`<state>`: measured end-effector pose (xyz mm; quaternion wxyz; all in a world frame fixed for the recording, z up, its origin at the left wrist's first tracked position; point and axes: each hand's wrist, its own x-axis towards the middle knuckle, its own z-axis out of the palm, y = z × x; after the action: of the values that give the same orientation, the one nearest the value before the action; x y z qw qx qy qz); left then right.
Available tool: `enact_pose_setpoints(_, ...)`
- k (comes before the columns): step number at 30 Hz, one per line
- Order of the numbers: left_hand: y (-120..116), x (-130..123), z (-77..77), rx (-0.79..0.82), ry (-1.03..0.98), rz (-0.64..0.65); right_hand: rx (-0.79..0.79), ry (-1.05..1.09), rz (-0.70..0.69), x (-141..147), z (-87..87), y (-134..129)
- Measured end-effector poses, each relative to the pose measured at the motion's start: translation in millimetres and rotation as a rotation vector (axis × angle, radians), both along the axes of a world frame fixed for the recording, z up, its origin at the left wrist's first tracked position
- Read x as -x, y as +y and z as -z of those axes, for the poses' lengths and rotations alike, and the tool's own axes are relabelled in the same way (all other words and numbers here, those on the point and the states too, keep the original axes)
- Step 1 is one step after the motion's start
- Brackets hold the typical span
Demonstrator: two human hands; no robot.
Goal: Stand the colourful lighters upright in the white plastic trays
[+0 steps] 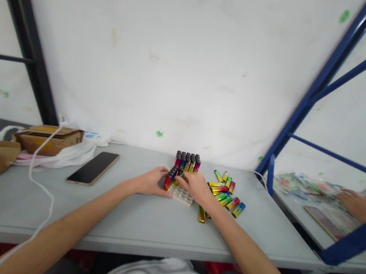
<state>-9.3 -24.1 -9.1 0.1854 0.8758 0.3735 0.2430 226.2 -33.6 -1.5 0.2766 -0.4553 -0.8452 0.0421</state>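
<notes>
A clear plastic tray (182,195) with small round slots lies on the table, partly filled with upright metallic lighters (168,179) along its left side. My left hand (152,181) curls around the tray's left edge, thumb low and fingers behind, gripping it. Over the slots, my right hand (197,187) has its fingers pinched at a lighter (179,174), mostly hidden by the fingertips. Just behind stands a block of upright lighters (188,160) with black tops. Loose lighters (225,199) in gold, red, green and blue lie scattered right of my right hand.
A phone (94,167) lies on the table (112,219) at left, near cardboard boxes (46,139) and a white cable (33,167). Blue metal posts (300,115) rise at right. Beyond them, another person's hand (352,202) is over colourful plastic packets (305,187).
</notes>
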Motion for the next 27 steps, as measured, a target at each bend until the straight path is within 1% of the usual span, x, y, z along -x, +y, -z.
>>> enact_pose_setpoints(3,-0.9,-0.5,-1.8,-0.008,0.012,0.004,0.006,-0.067,0.067,5.4,0.7,-0.5)
enact_pose_setpoints(5,-0.9,-0.8,-2.5,-0.017,0.031,0.011,0.015,-0.079,0.04,6.2,0.9,-0.9)
enact_pose_setpoints(7,-0.3,-1.0,-2.5,-0.024,0.042,0.009,0.01,-0.074,0.002,0.3,-1.5,0.7)
enact_pose_setpoints(9,1.0,-1.0,-2.1,-0.029,0.042,-0.002,-0.026,-0.049,0.028,-15.5,-7.4,6.3)
enact_pose_setpoints(11,2.2,-0.8,-1.8,-0.034,0.045,-0.009,-0.084,-0.024,0.149,-40.9,-14.5,16.5)
enact_pose_setpoints(13,2.8,-0.5,-2.1,-0.033,0.053,-0.011,-0.096,-0.048,0.34,-71.3,-19.0,29.4)
enact_pose_setpoints(15,2.9,-0.4,-2.6,-0.03,0.059,-0.013,-0.039,-0.131,0.509,-99.4,-17.7,42.1)
enact_pose_setpoints(17,2.9,-0.1,-3.0,-0.029,0.062,-0.015,0.038,-0.173,0.583,-118.7,-10.8,52.2)
enact_pose_setpoints(19,3.2,0.2,-2.8,-0.029,0.066,-0.012,0.084,-0.183,0.604,-126.7,-1.7,59.3)
enact_pose_setpoints(22,4.6,1.1,-1.3,-0.04,0.078,-0.003,0.106,-0.17,0.598,-122.8,7.3,66.1)
enact_pose_setpoints(24,5.4,1.7,-0.1,-0.05,0.095,0.003,0.098,-0.148,0.568,-116.5,7.5,68.5)
enact_pose_setpoints(27,5.6,2.2,0.7,-0.055,0.119,0.006,0.061,-0.117,0.486,-108.4,1.4,68.0)
